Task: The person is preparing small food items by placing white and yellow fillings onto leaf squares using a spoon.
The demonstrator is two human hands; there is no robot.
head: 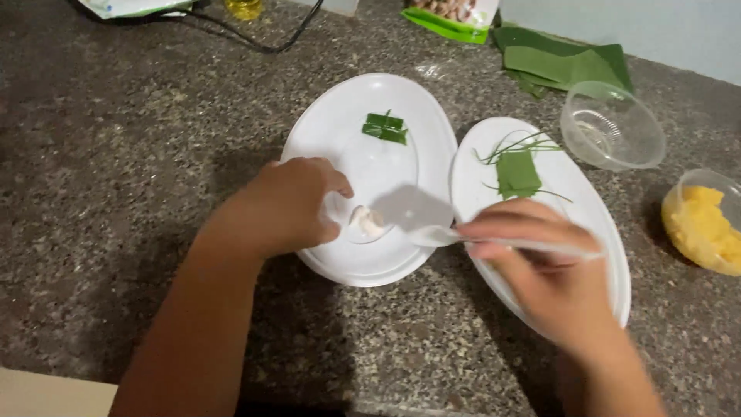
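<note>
- Right hand (552, 282): nearest the camera, over the near part of the right-hand white oval plate (587, 208). Fingers closed on the handle of a clear plastic spoon (494, 241), which runs leftward; its bowl lies above the left-hand white oval plate (340, 116). The hand is motion-blurred, so the exact grip cannot be made out.
- Left hand (289, 207): fingers curled inward over the near left part of the left-hand plate, fingertips just beside a small white lump (367, 221). Whether the fingers pinch the lump or merely touch it cannot be determined.
- White lump: lies on the left-hand plate, in its near central hollow, between the left fingertips and the spoon bowl.
- Folded green leaf parcel (385, 127): on the far half of the left-hand plate, well apart from both hands.
- Flat green leaf piece (517, 173): on the far half of the right-hand plate, with thin green strands (515, 145) lying over and around it.
- The two plates sit side by side on a speckled dark stone counter (116, 154), rims touching or nearly so.
- Tub of yellow paste (701, 224): at the right edge, beside the right-hand plate.
- Clear plastic bowl (614, 125): beyond the right-hand plate, upright.
- Stack of green leaves (563, 62): behind the bowl, near the wall.
- Black cable (255, 42): across the far counter.
</note>
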